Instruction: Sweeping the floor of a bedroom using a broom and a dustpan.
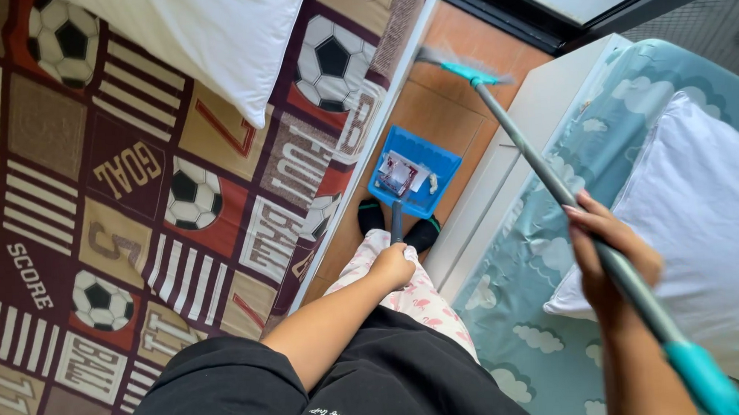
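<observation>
My left hand point(392, 264) grips the dark handle of a blue dustpan point(415, 177), which rests on the wooden floor point(441, 113) in the narrow gap between two beds. Bits of paper and litter lie in the pan. My right hand point(605, 249) is closed around the grey shaft of a broom point(546, 167) with a teal grip near its end. The broom's teal head point(470, 71) with pale bristles touches the floor beyond the dustpan. My feet in dark socks stand just behind the pan.
A bed with a football-patterned brown cover point(129, 188) and a white pillow point(213, 29) lies on the left. On the right is a bed with a teal cloud-print sheet point(530, 309) and a white pillow point(712, 212). A dark door frame point(537, 9) closes the gap's far end.
</observation>
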